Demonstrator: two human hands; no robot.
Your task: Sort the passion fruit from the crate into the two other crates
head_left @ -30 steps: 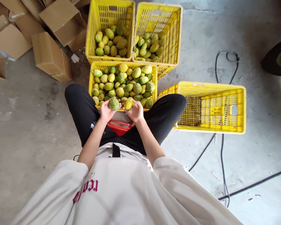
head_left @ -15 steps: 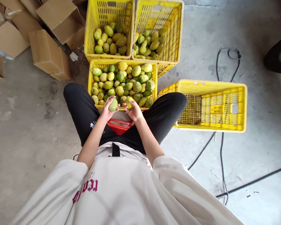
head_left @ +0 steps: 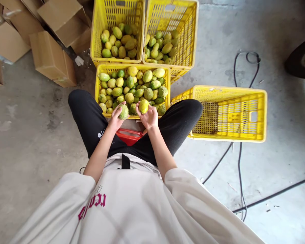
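I sit with my legs apart around a yellow crate heaped with green and yellow fruit. My left hand is closed round a green fruit at the crate's near edge. My right hand grips a yellower fruit just beside it, lifted slightly over the pile. Both hands are close together above the crate's front rim.
Two more yellow crates with fruit stand behind the near one. An almost bare yellow crate sits by my right knee. Cardboard boxes lie at the far left. Black cables cross the concrete floor, and a red stool is under me.
Both hands have turned their fruits. My right hand has lifted its yellow fruit up and a little to the right, over the pile; the left hand stays almost in place.
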